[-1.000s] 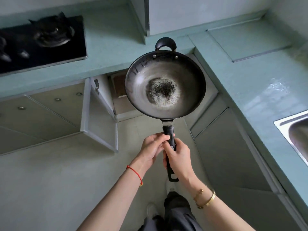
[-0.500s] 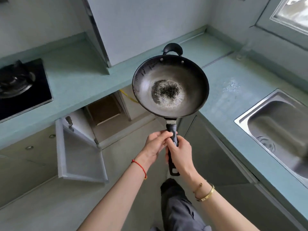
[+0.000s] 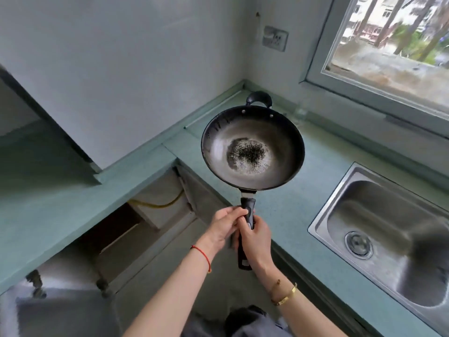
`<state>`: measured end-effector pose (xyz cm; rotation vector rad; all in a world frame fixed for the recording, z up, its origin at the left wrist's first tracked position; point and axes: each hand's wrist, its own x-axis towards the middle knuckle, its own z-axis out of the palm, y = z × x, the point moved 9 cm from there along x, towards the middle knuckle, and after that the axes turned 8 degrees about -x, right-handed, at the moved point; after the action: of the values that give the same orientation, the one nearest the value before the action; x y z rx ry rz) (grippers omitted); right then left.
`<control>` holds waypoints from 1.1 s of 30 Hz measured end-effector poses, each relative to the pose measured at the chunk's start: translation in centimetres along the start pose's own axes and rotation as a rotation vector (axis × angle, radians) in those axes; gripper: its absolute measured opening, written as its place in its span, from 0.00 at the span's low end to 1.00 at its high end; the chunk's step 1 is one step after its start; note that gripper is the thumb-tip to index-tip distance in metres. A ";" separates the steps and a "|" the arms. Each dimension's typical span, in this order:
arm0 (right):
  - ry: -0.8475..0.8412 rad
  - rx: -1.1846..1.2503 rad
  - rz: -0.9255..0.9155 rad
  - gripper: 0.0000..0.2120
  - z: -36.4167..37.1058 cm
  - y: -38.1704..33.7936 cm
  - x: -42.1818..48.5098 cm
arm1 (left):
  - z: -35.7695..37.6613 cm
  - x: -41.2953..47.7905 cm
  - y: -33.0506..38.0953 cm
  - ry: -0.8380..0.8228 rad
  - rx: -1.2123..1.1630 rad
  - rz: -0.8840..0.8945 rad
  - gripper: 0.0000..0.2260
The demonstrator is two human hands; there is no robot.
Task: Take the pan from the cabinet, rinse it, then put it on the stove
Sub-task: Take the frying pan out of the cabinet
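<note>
A dark round pan (image 3: 252,148) with a worn, speckled middle and a small loop handle at its far rim hangs level in the air over the corner of the counter. Both hands hold its long black handle: my left hand (image 3: 222,226) wraps the upper part, my right hand (image 3: 255,242) grips just below it. The steel sink (image 3: 379,239) lies to the right of the pan, its drain visible. The cabinet (image 3: 136,229) under the counter stands open at lower left. The stove is out of view.
The green counter (image 3: 313,166) runs along two walls and meets in the corner behind the pan. The open cabinet door (image 3: 63,312) juts out at the bottom left. A window (image 3: 398,42) sits above the sink, and a wall socket (image 3: 275,41) beside it.
The view has swung right and up: the stove has left the frame and the sink and window have come in. The pan, still held in both hands, has moved toward the sink side.
</note>
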<state>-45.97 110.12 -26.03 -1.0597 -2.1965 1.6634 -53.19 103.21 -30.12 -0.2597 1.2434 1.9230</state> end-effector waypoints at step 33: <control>0.509 0.238 0.401 0.08 3.0 3.2 11.0 | 2.1 16.8 0.8 -0.357 0.473 -0.433 0.06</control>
<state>-54.20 115.19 -32.82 -1.7027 -1.4992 1.5156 -64.14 113.55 -37.89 0.0597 1.2350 1.2030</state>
